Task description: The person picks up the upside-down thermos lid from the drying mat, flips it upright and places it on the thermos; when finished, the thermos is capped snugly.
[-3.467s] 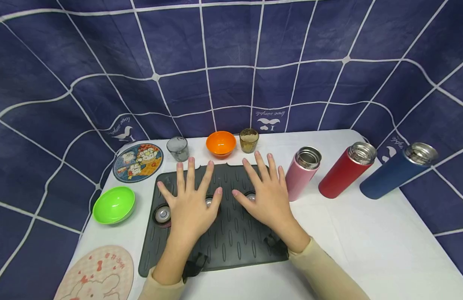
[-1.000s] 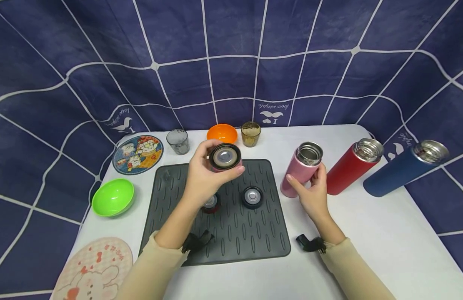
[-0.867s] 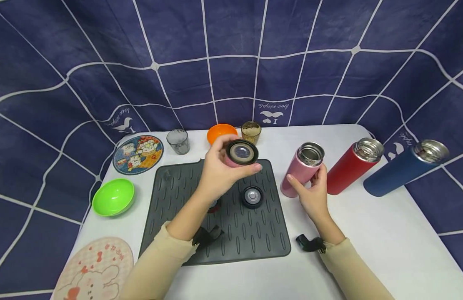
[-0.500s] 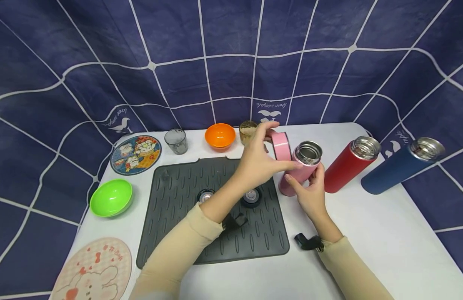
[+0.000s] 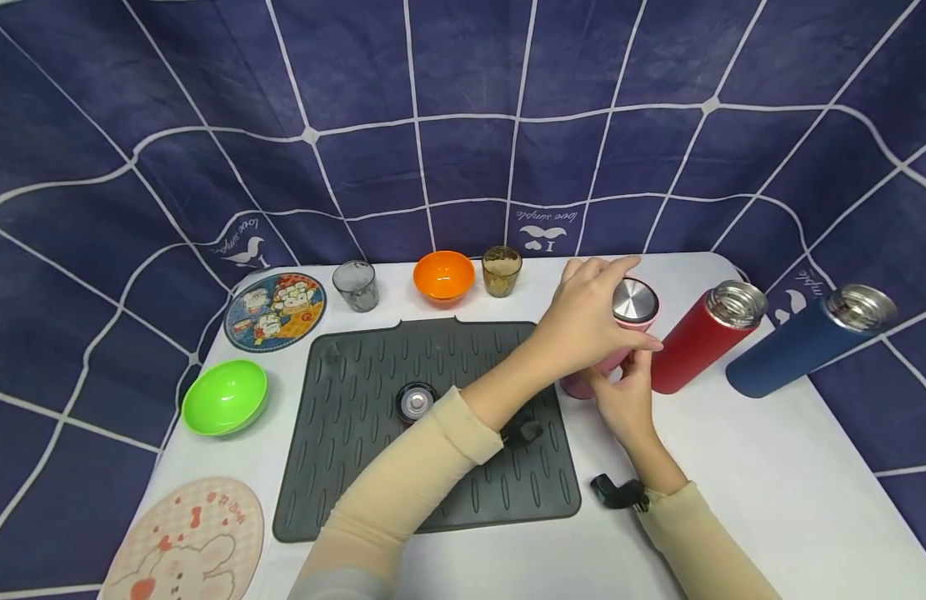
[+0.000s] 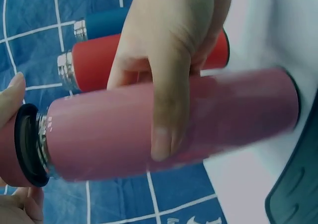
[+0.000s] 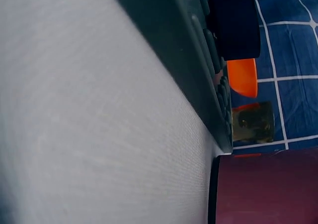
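Note:
My left hand [image 5: 586, 321] grips a pink lid with a steel top [image 5: 635, 300] at the mouth of the pink vacuum flask [image 5: 578, 386]. In the left wrist view the lid [image 6: 11, 157] meets the threaded steel neck, part of which still shows below its black rim. My right hand [image 5: 628, 404] holds the flask's body, thumb across its side [image 6: 169, 105]. The flask stands on the white table; its lower end [image 7: 268, 189] appears in the right wrist view, where the right hand is out of sight.
Open red [image 5: 698, 346] and blue [image 5: 800, 346] flasks stand to the right. A dark mat [image 5: 342, 483] bears a lid [image 5: 416, 402] and a navy lid [image 7: 236, 23]. Behind are an orange bowl [image 5: 443, 277], grey glass [image 5: 356, 286] and amber glass [image 5: 502, 272]; a green bowl [image 5: 225, 397] is left.
Both hands were spread over the mat at first. The left hand has carried the pink lid rightward, turned it steel side up and brought it onto the flask's mouth; the right hand took the flask.

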Tool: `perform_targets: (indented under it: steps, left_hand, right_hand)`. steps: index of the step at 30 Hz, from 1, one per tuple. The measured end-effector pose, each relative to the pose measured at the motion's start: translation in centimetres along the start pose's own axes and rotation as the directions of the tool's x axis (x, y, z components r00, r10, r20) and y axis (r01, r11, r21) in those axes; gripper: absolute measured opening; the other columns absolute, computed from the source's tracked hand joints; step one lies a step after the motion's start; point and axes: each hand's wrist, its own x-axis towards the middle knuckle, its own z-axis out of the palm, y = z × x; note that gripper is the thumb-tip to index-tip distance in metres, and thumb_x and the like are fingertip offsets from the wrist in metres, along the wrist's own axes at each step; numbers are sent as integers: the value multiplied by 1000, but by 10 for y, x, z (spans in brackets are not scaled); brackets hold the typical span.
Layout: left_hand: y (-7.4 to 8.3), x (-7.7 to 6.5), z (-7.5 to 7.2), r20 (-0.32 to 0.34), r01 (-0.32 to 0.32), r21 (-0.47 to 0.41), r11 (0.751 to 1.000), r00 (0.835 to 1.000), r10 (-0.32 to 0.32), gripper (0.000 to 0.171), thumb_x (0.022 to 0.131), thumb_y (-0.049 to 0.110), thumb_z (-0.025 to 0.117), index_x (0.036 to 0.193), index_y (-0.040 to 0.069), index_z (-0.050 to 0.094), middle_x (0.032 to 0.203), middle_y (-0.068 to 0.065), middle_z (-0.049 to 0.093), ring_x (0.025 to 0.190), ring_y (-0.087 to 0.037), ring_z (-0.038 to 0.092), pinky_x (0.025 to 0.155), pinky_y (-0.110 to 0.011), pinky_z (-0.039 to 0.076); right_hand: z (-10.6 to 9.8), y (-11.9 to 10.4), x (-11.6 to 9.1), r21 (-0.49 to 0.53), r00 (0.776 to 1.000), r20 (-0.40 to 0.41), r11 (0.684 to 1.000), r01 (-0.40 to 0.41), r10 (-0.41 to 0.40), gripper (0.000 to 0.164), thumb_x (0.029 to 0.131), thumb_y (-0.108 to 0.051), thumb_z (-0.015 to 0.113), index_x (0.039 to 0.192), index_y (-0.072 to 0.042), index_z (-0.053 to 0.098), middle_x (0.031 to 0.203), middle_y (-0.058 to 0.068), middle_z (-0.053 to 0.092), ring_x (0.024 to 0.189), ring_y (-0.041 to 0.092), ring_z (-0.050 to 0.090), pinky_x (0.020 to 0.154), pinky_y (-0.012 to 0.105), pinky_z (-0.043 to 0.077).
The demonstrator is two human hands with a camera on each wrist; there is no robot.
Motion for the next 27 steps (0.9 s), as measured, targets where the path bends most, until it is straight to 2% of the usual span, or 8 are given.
perform_targets:
  steps: [3,6,9,13,16,21,27]
  left_hand:
    - [0,-1,5,-15,18,-65,998,1000,-19,103,60,52,84,144,16,36,131,0,55,116,-14,43,95,-22,35]
    - [-1,-2,9,-32,52,-116,992,998,-56,104,63,49,84,147,17,31,131,1,57,112,-14,42,89,-20,38]
    - [0,-2,12,-55,73,-127,989,995,-81,103,65,47,84,147,17,29,129,2,59,107,-15,43,85,-20,40]
    - [-2,-2,17,-59,93,-149,984,993,-103,101,65,46,83,146,18,31,127,3,60,105,-14,43,83,-19,41]
    - [-9,-3,19,-29,100,-212,972,994,-108,99,64,44,84,145,20,32,126,4,60,106,-13,43,82,-17,42]
    - [-22,-4,16,6,82,-331,940,996,-85,97,62,37,87,142,19,34,130,4,55,110,-12,45,86,-18,43]
    - [-27,0,11,39,14,-369,929,999,1,97,64,32,87,141,16,30,126,-1,52,114,-10,47,96,-16,38]
  right_hand:
    - [0,1,0,10,999,1,999,34,-34,72,75,8,68,135,-10,35,125,-9,47,114,6,50,97,16,38]
    - [0,2,0,16,998,2,998,68,-68,71,76,8,68,136,-10,34,124,-8,48,113,7,50,95,16,39]
    - [1,3,1,15,996,6,996,84,-84,71,77,7,68,136,-11,33,125,-5,49,114,8,49,96,17,39]
    - [1,2,0,8,997,14,997,71,-71,73,77,5,69,137,-13,32,128,-2,48,118,9,47,99,17,37]
    - [1,2,-2,-21,999,14,998,53,-53,73,77,3,70,137,-12,31,130,-1,47,120,7,46,100,17,36]
    - [2,-1,-1,-73,1000,16,997,26,-25,69,77,2,71,134,-10,33,129,-4,45,121,5,44,101,17,35]
    - [3,-2,-1,-81,999,3,996,43,-43,70,76,2,72,134,-9,33,127,-6,45,121,5,45,100,17,35]
